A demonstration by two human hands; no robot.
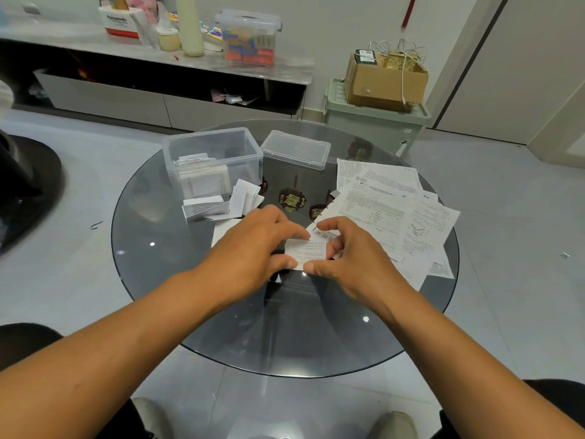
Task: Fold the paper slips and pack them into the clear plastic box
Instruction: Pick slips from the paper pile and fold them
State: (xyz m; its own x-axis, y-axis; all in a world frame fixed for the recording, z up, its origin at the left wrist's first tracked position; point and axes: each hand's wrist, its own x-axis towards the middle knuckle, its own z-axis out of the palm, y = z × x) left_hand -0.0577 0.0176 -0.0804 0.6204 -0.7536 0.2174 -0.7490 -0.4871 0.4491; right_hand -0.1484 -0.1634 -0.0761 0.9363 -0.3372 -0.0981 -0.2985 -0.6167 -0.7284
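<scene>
From the head camera, both hands pinched one paper slip [308, 251] between them: the left hand [253, 245] held its left edge, the right hand [351, 251] its right. The clear plastic box [212, 161], holding folded slips, stood beyond the left hand; unfolded sheets [395, 210] lay beyond the right.

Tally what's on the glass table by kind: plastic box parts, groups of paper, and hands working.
Plastic box parts: 2, the open clear box and its lid
Paper groups: 3, the folded slips pile, the unfolded sheets, the slip being folded
Hands: 2, left hand, right hand
Total: 7
</scene>
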